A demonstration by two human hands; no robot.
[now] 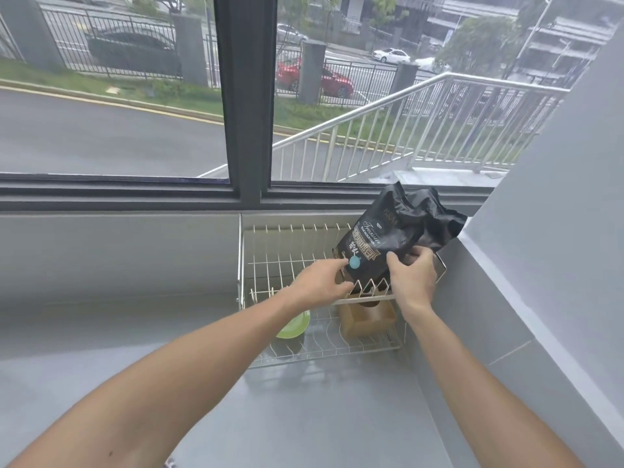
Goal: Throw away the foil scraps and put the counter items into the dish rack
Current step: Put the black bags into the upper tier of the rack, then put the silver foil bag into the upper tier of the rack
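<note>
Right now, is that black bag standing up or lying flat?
Upright, leaning slightly: the black bag stands on the dish rack upper tier, steadied by both hands.

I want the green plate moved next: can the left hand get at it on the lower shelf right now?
Probably not directly. The left hand is up at the black bag, and the rack's upper shelf lies over the green plate; the open front looks like the way in.

One black bag (381, 238); one green plate (295, 324); one brown box (366, 317); one rack (270, 261).
</note>
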